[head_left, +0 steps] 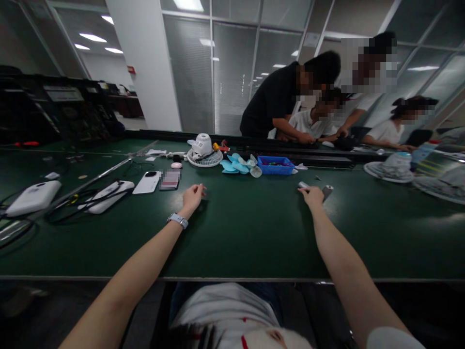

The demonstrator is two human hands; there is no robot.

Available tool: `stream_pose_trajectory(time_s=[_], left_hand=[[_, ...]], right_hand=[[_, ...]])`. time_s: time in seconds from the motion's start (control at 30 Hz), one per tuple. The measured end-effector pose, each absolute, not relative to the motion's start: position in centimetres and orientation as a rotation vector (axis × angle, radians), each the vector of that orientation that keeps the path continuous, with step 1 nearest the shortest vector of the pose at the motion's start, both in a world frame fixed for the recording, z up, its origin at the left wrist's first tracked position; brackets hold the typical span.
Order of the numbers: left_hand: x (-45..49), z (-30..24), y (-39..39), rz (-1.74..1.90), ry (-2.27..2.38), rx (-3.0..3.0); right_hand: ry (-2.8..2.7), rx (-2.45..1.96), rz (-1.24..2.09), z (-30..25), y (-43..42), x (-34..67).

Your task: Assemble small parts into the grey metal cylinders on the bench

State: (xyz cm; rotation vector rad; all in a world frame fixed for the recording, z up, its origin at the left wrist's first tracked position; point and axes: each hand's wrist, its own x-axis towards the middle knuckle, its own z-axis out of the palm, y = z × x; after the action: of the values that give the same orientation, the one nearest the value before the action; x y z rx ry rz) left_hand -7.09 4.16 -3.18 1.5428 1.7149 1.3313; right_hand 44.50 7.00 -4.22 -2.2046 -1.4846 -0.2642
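My left hand point(193, 198) is just above the green tabletop, its fingers curled together. Whether anything lies between them is too small to make out. A watch with a pale strap point(178, 221) is on that wrist. Farther right, my right hand point(313, 196) has its fingers closed on a small silvery cylinder point(302, 184), whose end shows past the fingertips. A darker grey cylinder point(328, 192) with a light end shows at the right side of this hand; I cannot tell whether the hand touches it. A tiny metal piece point(317, 177) lies beyond.
Along the back stand a white fan part point(204, 157), light-blue fan blades point(236, 165) and a blue bin point(276, 166) of small parts. Phones point(147, 182), cables and white devices point(34, 198) lie left. White fan parts point(394, 167) stand right. Several people point(278, 97) are across the table.
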Motion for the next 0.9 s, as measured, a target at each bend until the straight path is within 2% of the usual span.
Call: stream_pose_trajectory(time_s=[0.2, 0.33, 0.47, 0.67, 0.9], left_hand=[[-7.1, -3.2, 4.1, 1.288, 1.725, 1.576], [-7.1, -3.3, 4.2, 1.286, 1.739, 1.608], [-7.1, -3.5, 4.4, 1.285, 1.75, 1.619], [-7.0, -3.8, 4.6, 1.264, 1.734, 1.649], [-6.9, -4.0, 4.7, 1.216, 1.731, 1.666]], right_hand=[[-1.95, -2.265, -0.416, 0.0, 7.8, 43.0], [-2.369, -2.362, -0.28, 3.4, 10.1, 41.4], [-2.466, -2.418, -0.185, 5.0, 12.0, 39.3], [-2.405, -2.299, -0.077, 6.3, 12.5, 39.8], [-1.644, -2.104, -0.214, 3.7, 9.5, 42.9]])
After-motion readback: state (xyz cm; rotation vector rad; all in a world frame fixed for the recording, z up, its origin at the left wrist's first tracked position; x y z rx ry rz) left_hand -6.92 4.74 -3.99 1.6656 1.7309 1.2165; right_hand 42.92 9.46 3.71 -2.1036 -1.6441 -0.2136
